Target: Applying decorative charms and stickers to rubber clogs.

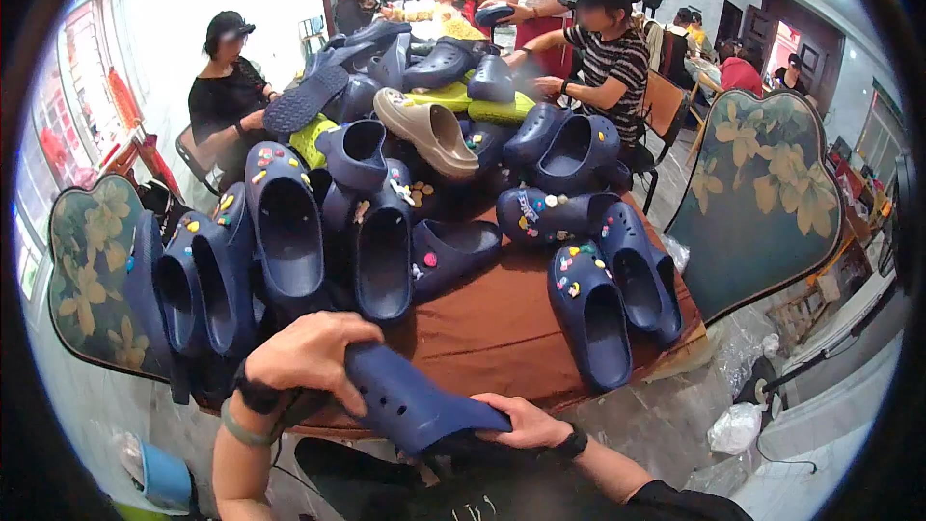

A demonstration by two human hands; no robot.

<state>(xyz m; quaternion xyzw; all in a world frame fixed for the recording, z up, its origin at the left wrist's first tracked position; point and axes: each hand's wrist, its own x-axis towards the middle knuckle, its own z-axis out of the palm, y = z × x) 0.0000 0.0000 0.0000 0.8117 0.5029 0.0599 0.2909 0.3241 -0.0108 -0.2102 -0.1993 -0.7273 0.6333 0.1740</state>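
Low over the table's near edge, I hold a plain navy clog (415, 407) with round vent holes and no charms on the part that shows. My left hand (313, 359) is closed around its toe end, and my right hand (528, 425) pinches the heel end. Just beyond are navy clogs with colourful charms: a large one (286, 222) at left, another (384, 256) near the middle, and a pair (590, 318) at right. A beige clog (429, 132) lies on the heap behind them. Brown cloth (473, 338) covers the table.
One person in black (231, 87) sits at the far left; another in a striped top (608, 63) works at the far right. Flower-patterned panels (757, 203) flank the table. A blue bucket (166, 475) stands on the floor at lower left, plastic bags (738, 427) at right.
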